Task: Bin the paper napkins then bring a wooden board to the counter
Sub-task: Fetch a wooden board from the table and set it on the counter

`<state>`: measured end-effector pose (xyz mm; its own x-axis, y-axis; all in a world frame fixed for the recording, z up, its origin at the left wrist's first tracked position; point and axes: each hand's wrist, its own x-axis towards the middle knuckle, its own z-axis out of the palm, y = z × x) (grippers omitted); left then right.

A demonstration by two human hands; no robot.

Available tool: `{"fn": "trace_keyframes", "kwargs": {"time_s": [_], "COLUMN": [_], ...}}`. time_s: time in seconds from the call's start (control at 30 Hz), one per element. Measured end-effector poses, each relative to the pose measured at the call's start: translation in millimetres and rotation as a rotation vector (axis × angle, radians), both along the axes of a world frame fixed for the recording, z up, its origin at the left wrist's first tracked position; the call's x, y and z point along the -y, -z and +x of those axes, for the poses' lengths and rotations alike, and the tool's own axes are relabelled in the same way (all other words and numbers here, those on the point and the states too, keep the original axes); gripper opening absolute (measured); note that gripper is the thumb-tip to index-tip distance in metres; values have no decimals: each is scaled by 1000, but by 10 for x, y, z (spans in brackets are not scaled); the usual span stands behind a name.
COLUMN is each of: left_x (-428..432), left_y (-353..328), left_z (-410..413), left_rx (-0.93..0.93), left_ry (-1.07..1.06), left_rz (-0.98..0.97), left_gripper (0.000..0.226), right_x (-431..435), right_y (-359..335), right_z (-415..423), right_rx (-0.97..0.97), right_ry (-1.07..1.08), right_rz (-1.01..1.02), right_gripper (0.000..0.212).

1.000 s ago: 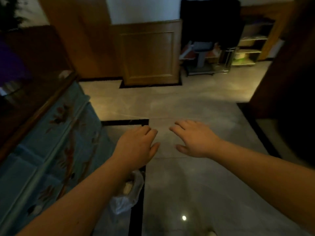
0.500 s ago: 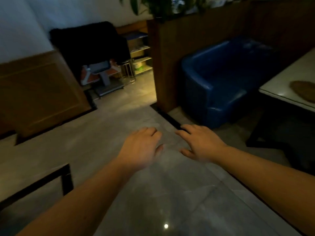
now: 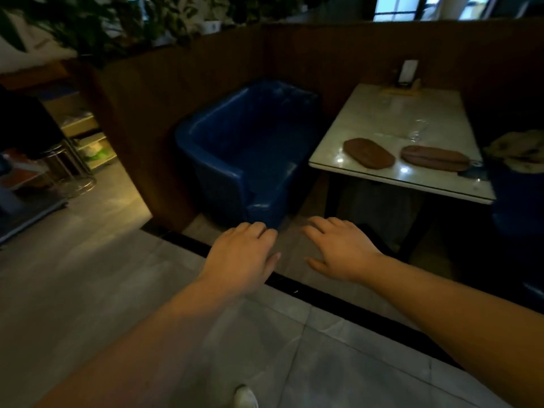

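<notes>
Two oval wooden boards lie side by side near the front edge of a white marble table [image 3: 391,113] at the right: the left board [image 3: 368,153] and the right board [image 3: 435,158]. My left hand [image 3: 243,256] and my right hand [image 3: 341,250] hover palm down over the floor in front of me, fingers loosely spread, both holding nothing. The boards are well beyond both hands. No napkins or bin are in view.
A blue armchair [image 3: 247,154] stands left of the table against a wooden partition [image 3: 164,113] topped with plants. Another blue seat [image 3: 518,207] with a cushion is at the far right. A metal stool [image 3: 70,163] and shelves stand at the left. A black floor strip [image 3: 338,301] crosses ahead.
The view has swung right, from the blue cabinet and wooden door to the armchair and table with both boards. Both hands stay open and empty in front of me.
</notes>
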<state>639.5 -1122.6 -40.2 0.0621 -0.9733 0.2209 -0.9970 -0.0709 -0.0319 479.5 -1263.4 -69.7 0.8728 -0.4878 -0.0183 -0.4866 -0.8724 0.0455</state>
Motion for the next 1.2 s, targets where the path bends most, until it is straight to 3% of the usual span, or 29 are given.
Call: {"fn": "trace_keyframes", "kwargs": {"time_s": [0.33,0.67,1.2], "left_x": [1480,2859,5485], "left_y": [-2,171,448], "left_z": [534,618,-175], "left_rx": [-75,-83,-60], "left_ry": [281,446,384], "left_rz": [-39,39,100], "left_gripper": [48,51,44], "right_x": [996,1797,4112], "right_y": [-101,5,402], "right_z": [82,-200,-1347], "right_rx": [-55,23,181], "right_ry": [311,599,785], "right_rz": [18,105,205], "right_gripper": [67,71,64]}}
